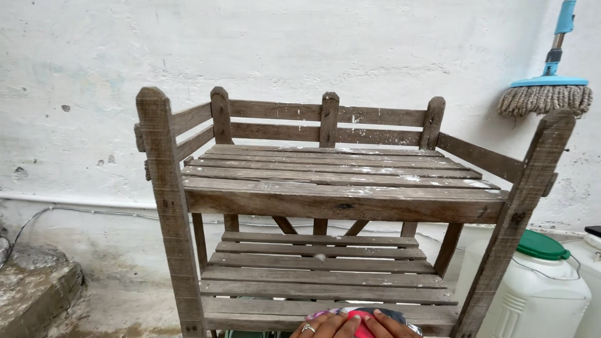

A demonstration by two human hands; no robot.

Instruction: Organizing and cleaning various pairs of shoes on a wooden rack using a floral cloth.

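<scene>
Where the frame cuts off at the bottom edge, two hands appear in part: the left hand [320, 325], wearing a ring, and the right hand [389, 327], both lying fingers-flat on a bundle of multicoloured cloth [362, 318] with a bright pink patch. Whether either hand grips the cloth cannot be told; the fingers look extended rather than curled. That bundle sits at the front of the lower slatted shelf of a weathered wooden rack [338, 188]. A white plastic container [538, 294] with a green lid stands right, below a blue-headed mop [546, 92] against the wall.
</scene>
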